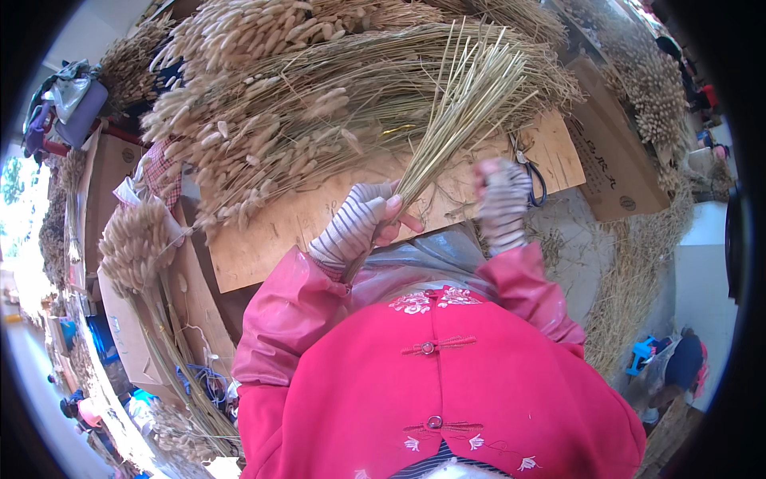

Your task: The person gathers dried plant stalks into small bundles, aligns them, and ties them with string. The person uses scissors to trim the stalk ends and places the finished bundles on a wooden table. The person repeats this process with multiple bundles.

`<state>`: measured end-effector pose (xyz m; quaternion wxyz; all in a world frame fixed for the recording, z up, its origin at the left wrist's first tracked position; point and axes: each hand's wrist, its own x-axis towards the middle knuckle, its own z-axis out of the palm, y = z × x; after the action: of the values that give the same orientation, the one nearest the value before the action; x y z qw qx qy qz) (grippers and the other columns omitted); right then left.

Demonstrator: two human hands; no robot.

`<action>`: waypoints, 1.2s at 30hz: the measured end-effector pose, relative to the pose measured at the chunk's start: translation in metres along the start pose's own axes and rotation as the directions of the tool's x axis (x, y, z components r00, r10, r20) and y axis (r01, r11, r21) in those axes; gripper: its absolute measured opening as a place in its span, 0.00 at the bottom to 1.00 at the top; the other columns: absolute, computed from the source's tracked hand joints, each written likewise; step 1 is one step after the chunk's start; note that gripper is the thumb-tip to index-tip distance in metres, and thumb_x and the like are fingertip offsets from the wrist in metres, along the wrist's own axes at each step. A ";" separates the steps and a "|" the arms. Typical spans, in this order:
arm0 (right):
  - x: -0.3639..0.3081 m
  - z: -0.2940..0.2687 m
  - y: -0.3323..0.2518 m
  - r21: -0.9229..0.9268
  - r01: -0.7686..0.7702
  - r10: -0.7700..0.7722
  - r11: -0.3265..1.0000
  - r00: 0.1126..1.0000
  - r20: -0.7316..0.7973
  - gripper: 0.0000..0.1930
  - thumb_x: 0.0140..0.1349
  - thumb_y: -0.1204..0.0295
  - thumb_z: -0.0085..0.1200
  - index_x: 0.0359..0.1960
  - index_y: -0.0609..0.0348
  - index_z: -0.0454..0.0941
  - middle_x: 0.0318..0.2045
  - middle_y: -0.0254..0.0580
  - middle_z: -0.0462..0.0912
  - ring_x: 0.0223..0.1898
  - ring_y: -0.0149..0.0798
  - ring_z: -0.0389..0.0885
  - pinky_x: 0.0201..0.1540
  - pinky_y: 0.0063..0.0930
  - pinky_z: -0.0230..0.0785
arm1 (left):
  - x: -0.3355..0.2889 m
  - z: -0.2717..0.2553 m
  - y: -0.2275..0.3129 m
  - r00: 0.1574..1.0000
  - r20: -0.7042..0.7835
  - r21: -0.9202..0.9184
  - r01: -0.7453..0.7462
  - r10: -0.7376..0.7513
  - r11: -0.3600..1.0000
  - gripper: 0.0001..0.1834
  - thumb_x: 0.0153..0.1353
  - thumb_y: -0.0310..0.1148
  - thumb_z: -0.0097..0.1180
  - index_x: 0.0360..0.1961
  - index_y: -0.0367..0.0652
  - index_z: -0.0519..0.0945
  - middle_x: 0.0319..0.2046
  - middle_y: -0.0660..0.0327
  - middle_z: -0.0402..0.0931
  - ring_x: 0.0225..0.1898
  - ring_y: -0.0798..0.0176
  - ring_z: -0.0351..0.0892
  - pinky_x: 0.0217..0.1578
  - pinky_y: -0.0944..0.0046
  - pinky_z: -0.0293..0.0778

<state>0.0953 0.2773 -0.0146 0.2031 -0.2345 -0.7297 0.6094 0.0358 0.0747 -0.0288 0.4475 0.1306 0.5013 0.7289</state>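
Observation:
My left hand (371, 222), in a striped fingerless glove, is closed around a bundle of dried grass stems (467, 112). The stems lean up to the right and fan apart at their far end. Below the grip, my sleeve and forearm mostly hide the bundle. To the right, my right hand (503, 199) is raised in a matching glove, apart from the bundle. Motion smears its fingers, so what they hold, if anything, does not show. Just beyond it, a dark looped handle (535, 184), perhaps of scissors, lies at the right part of the wooden board (271, 255).
A large heap of dried bunny-tail grass (263, 136) covers the board's far side. Another bunch of fluffy heads (136, 247) stands at left by cardboard. An open cardboard box (614, 152) is at right, with loose straw (638, 279) on the floor. People sit farther off.

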 end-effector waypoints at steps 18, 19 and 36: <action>0.009 -0.004 0.030 0.126 0.110 -0.105 0.986 0.994 -0.043 0.13 0.63 0.73 0.45 0.18 0.55 0.70 0.13 0.28 0.69 0.14 0.20 0.60 0.17 0.20 0.54 | 0.013 -0.004 -0.008 0.998 0.056 0.038 -0.019 0.017 0.999 0.22 0.59 0.47 0.51 0.35 0.34 0.77 0.14 0.62 0.72 0.11 0.76 0.64 0.12 0.76 0.58; 0.017 -0.016 0.025 0.080 0.098 -0.082 0.992 0.980 -0.180 0.14 0.64 0.72 0.43 0.18 0.53 0.71 0.13 0.27 0.67 0.15 0.16 0.59 0.17 0.17 0.50 | 0.013 -0.003 -0.008 0.997 0.064 0.016 -0.036 0.035 0.999 0.22 0.59 0.47 0.51 0.35 0.34 0.77 0.14 0.62 0.72 0.11 0.76 0.63 0.12 0.76 0.58; -0.001 0.017 0.016 0.269 -0.261 0.107 0.927 0.873 0.476 0.19 0.61 0.57 0.52 0.24 0.64 0.77 0.16 0.33 0.75 0.17 0.25 0.70 0.21 0.20 0.62 | 0.019 -0.002 0.007 1.000 -0.013 0.039 -0.014 0.014 0.999 0.31 0.55 0.36 0.59 0.56 0.26 0.65 0.29 0.54 0.79 0.24 0.67 0.78 0.25 0.73 0.74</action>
<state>0.0882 0.2658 -0.0337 0.0033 -0.1185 -0.6203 0.7754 0.0203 0.0877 -0.0287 0.4363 0.1377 0.5173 0.7232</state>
